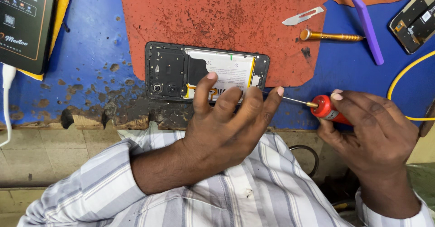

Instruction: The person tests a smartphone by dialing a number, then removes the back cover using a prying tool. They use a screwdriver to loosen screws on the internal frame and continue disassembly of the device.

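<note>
Worn blue workbench top (95, 63) with chipped front edge, red mat (217, 14) laid over it, tiled floor (50, 150) below

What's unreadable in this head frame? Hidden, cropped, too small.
- Screwdriver tip: head view, hidden behind the left hand fingers, so its contact point on the opened phone cannot be told.
- Phone's lower edge: covered by the same hand.
- Second phone part: cut off by the right edge.
- Black box: cropped at the left edge.
- Right hand palm grip: partly hidden.
</note>
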Demonstrator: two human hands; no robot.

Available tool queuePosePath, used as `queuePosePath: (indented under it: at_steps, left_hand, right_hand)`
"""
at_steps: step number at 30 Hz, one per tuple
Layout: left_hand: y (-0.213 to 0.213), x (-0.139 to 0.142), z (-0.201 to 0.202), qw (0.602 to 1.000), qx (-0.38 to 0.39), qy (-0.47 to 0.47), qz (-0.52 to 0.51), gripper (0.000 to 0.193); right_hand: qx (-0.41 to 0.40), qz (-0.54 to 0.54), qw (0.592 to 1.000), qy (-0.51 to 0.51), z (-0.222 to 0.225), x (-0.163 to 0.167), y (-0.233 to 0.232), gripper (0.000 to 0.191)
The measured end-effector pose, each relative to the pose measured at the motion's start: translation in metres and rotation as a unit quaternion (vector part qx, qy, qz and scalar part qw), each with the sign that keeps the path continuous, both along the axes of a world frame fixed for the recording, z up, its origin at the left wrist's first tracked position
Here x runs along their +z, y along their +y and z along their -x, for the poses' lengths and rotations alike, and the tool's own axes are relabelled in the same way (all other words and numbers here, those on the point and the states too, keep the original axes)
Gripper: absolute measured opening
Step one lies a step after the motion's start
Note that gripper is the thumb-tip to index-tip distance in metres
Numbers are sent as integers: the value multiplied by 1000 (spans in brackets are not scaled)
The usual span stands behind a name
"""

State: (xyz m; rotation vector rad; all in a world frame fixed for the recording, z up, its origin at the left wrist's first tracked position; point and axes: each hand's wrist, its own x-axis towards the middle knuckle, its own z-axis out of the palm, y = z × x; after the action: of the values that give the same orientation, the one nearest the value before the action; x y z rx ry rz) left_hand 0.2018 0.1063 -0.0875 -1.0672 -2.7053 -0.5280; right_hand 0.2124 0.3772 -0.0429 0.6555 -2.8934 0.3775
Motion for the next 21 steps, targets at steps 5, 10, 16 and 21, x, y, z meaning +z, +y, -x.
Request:
queuePosePath:
  at_steps: [5, 10, 16, 21]
  left_hand:
    - [-2, 2, -4, 1000, -5, -10, -19, 47]
    - [-3, 1, -5, 999, -7, -11, -30, 47]
    - [-3, 0, -8, 999, -8, 2, -36, 46]
    - [-3, -2, -9, 999, -14, 5, -45, 45]
  right_hand:
    - [6, -3, 1000, 0, -3, 0, 1, 37]
    - [12, 4, 1000, 2, -7, -2, 1, 36]
    - [7, -6, 1000, -2, -12, -2, 1, 37]
    - [4, -2, 1000, -4, -15, -2, 0, 38]
